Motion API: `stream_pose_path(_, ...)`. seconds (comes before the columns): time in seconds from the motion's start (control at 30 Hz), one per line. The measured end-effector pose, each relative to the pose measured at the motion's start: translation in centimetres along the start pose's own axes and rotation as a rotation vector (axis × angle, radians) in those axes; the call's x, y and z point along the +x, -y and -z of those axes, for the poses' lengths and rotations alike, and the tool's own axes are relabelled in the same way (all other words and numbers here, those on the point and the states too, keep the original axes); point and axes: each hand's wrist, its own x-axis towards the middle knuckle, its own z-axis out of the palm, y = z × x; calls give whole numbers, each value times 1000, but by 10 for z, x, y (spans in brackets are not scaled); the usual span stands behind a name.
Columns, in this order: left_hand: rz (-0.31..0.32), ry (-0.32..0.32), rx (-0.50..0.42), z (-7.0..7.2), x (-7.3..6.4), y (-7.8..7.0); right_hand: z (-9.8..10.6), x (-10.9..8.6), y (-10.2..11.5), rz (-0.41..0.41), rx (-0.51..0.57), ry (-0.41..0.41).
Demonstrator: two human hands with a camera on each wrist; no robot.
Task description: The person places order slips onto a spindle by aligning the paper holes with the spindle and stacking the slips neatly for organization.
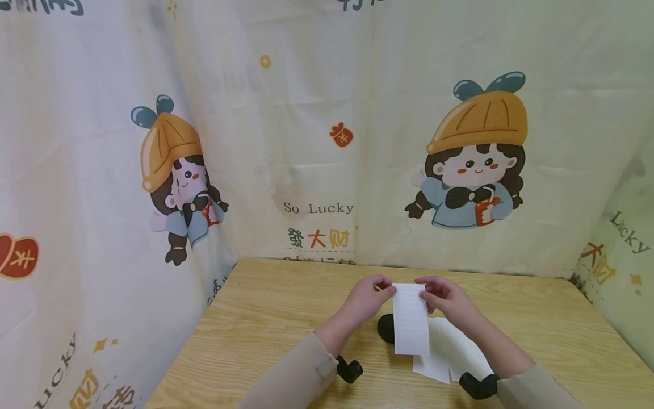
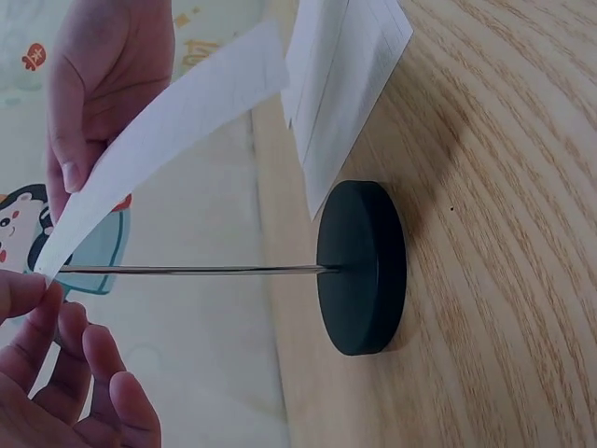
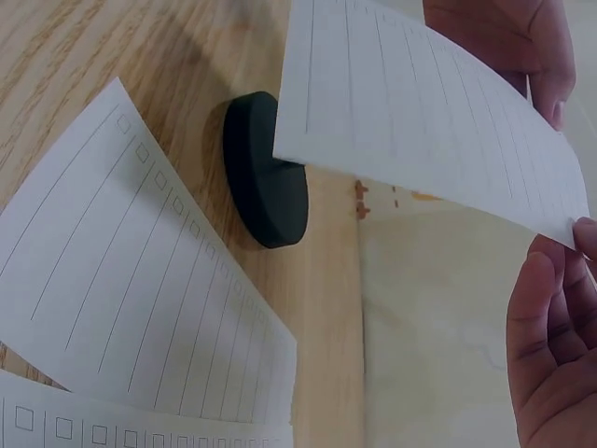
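A lined white paper slip [image 1: 411, 326] hangs between both hands, held by its upper corners. My left hand [image 1: 367, 299] pinches the left corner between thumb and finger, while my right hand [image 1: 449, 302] pinches the right one. Behind the slip stands a bill spike with a round black base [image 2: 362, 269] and a thin upright metal rod [image 2: 196, 271]. In the left wrist view the slip's held edge is at the rod's upper end; whether the tip has pierced it I cannot tell. From the right wrist, the slip [image 3: 420, 121] hides most of the rod.
More lined paper slips [image 1: 455, 346] with small checkboxes lie on the wooden table [image 1: 286, 318], right of the spike base and beneath my right forearm. Black wrist-worn pieces [image 1: 349, 370] show at both sleeves. A printed curtain [image 1: 306, 170] hangs behind the table.
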Motion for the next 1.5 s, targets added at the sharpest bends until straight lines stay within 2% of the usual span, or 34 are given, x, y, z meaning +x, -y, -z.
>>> stream_pose_path(0.5, 15, 7, 38, 3, 1, -2, 0, 0, 1, 1, -12, -25)
stream_pose_path(0.77, -2, 17, 51, 5, -1, -5, -3, 0, 3, -22, -4, -29)
stream_pose_path(1.17, 12, 21, 74, 1, 0, -3, -4, -1, -2, -25, -6, -30)
stream_pose_path(1.5, -1, 32, 99, 2, 0, -1, -5, -2, -2, -20, -7, -22)
